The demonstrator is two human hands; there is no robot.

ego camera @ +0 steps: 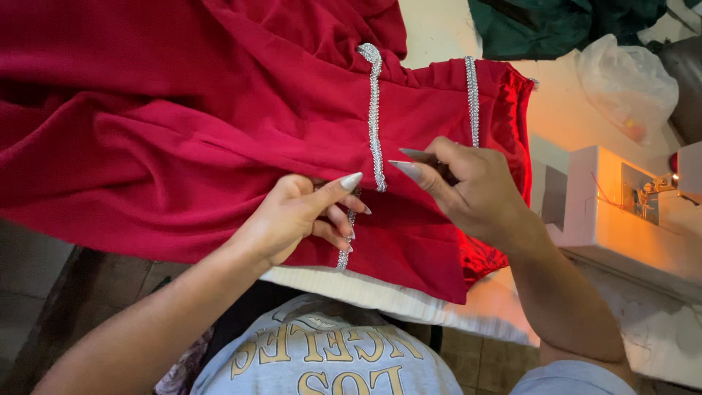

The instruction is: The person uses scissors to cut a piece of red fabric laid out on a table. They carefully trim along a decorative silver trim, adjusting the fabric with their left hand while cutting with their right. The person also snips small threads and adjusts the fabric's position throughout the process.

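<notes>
Surface: a white worktable [556, 117] carries a white sewing machine [621, 212] with its lamp lit at the right; dark green cloth [534, 25] and a clear plastic bag [625, 80] lie at the far edge.
Garment: a red garment [183, 139] is spread across the table and hangs over its near edge, so the seam area lies flat.
Trim: a silver beaded trim [376, 117] runs down the red cloth, with a second strip beside it.
Left hand: the left hand [296, 219] pinches the trim's loose lower end, seemingly to keep it taut.
Right hand: the right hand [475, 194] presses its fingers on the cloth just beside the trim; possibly it holds something small, but I cannot tell.
</notes>
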